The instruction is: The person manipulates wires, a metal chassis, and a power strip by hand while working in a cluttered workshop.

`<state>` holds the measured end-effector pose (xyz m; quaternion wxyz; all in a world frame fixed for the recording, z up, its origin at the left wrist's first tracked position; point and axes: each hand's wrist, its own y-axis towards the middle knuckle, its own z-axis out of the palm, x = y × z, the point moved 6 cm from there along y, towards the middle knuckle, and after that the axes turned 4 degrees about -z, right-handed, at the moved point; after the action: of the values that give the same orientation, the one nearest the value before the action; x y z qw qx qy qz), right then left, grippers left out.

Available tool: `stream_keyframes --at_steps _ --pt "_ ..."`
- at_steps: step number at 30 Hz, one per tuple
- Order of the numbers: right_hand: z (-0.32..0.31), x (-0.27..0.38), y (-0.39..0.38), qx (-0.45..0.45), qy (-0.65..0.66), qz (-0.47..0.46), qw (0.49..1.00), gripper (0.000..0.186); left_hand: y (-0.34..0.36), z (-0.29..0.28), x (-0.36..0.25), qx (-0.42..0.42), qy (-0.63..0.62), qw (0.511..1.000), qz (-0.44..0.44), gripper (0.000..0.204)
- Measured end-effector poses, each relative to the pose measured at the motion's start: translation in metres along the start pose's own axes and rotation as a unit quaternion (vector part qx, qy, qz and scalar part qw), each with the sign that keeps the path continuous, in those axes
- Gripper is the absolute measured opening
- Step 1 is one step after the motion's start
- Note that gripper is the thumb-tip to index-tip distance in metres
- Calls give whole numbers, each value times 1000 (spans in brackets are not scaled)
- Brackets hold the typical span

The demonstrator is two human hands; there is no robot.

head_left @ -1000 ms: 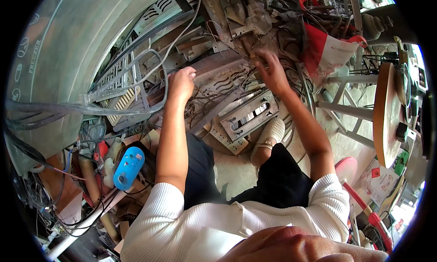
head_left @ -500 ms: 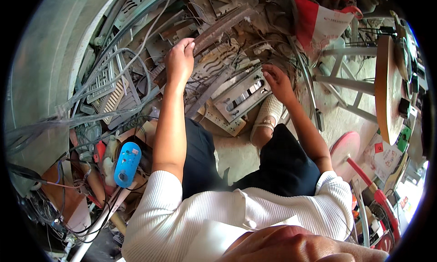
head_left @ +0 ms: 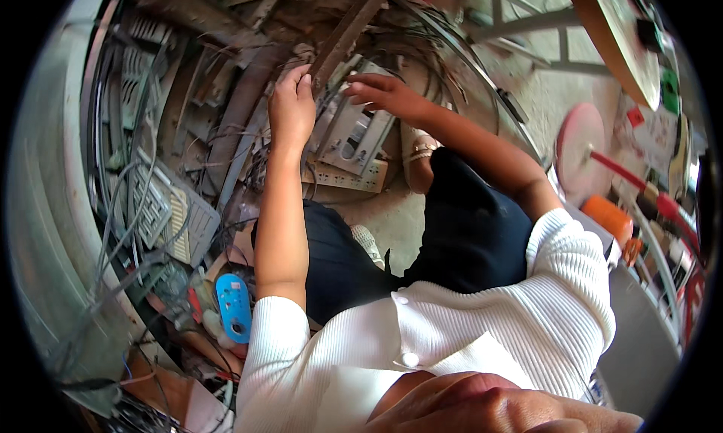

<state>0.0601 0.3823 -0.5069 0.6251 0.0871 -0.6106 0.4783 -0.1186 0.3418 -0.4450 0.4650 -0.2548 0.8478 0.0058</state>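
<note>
A long rusty metal bar (head_left: 350, 32) slants up and away over a heap of scrap. My left hand (head_left: 292, 111) is closed at its near end, with the thumb against the bar; part of the grip is hidden. Just right of the bar, my right hand (head_left: 385, 98) reaches leftward with its fingers stretched out and nothing in them. Below that hand lies a grey metal plate with slots (head_left: 352, 138). A pale perforated strip (head_left: 346, 177) sits under the plate, close to my feet.
Scrap metal and tangled wires (head_left: 113, 230) crowd the left side beside a grey panel (head_left: 45, 207). A blue oval plastic piece (head_left: 233, 309) lies by my left elbow. At the right stand a round-topped stool (head_left: 614, 38) and a pink disc (head_left: 580, 150) with a red rod.
My right hand has moved left toward the bar, its fingers straightening. The bar now stands at a steeper angle, with my left hand still at its end. The view has shifted.
</note>
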Motion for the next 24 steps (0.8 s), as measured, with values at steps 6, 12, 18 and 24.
stream_keyframes --at_steps 6,12,18,24 --pt "9 -18 -12 6 151 2 988 52 -6 64 -13 103 -104 989 -32 27" --pt "-1 -43 -22 -45 291 12 955 35 -18 93 -45 154 -39 987 20 32" --pt "-39 -54 -64 -172 330 3 928 31 -20 104 -59 120 31 980 155 34" --pt "-127 -117 -132 -382 207 -40 900 12 -9 108 -46 144 92 967 187 35"
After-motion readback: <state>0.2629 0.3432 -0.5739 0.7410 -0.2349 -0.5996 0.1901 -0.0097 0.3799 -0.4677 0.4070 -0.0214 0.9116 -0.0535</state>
